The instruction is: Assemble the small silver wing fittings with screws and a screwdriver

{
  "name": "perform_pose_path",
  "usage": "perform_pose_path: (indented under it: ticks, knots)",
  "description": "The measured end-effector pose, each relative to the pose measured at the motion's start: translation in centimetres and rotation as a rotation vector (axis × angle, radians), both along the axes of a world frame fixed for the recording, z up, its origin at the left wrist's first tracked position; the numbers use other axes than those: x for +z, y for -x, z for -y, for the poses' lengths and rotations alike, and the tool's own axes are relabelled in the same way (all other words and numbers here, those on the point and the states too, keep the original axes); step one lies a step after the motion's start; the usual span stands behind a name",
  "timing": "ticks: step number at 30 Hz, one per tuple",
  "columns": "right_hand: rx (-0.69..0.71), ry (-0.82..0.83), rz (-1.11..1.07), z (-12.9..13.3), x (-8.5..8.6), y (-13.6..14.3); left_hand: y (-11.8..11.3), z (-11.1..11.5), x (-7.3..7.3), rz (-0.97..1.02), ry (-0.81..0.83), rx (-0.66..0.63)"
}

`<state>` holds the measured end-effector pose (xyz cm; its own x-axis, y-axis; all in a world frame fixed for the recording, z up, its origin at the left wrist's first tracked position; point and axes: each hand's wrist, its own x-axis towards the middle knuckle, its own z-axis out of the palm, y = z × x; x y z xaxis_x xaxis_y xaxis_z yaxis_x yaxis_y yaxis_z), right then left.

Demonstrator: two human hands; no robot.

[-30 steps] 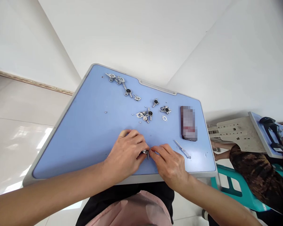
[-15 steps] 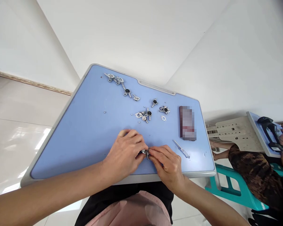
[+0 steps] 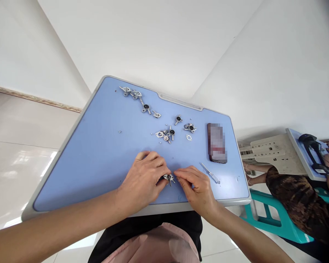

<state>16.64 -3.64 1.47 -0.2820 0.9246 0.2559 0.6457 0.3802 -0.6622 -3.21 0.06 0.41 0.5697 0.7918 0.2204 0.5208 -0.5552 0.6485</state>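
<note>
Your left hand [image 3: 147, 177] grasps a metal part [image 3: 169, 178] between thumb and fingers, above the counter [image 3: 98, 157] near its near edge. Your right hand [image 3: 195, 183] is just right of the part, fingertips bunched; whether they pinch anything, you cannot tell. A screwdriver [image 3: 210, 173] lies to the right, on the near side of the phone [image 3: 217, 143]. A flat plate [image 3: 189, 137] lies left of the phone.

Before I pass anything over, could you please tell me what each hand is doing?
Left hand: closed, holding a small metal part.
Right hand: fingers bent beside it; whether they pinch anything can't be told.
</note>
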Motion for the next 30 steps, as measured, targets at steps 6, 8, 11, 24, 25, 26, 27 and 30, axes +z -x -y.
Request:
perform_pose_path:
  ticks: [6,8,11,24,25,26,27,30]
  knots:
    - [-0.025,-0.003,0.16,-1.7,0.2,-0.9,0.4,0.1,0.2,0.002,0.029,0.002]
    - [0.025,0.024,0.242,-2.3,0.4,-0.9,0.6,0.1,0.3,-0.001,0.027,0.008]
    - [0.087,0.049,0.345,-3.1,0.6,-0.5,1.1,0.0,0.5,-0.018,0.021,0.009]
    - [0.238,0.132,0.468,-4.0,1.3,0.7,1.9,-0.4,1.5,-0.184,0.122,-0.076]
    - [0.249,0.126,0.485,-3.9,1.3,0.8,1.9,-0.4,1.5,-0.184,0.121,-0.073]
    - [0.262,0.115,0.504,-3.9,1.2,0.9,1.8,-0.4,1.4,-0.184,0.119,-0.071]
    - [0.275,0.103,0.523,-3.8,1.2,1.0,1.8,-0.4,1.4,-0.182,0.116,-0.067]
    - [0.302,0.063,0.556,-3.5,1.0,1.0,1.8,-0.3,1.3,-0.165,0.096,-0.06]
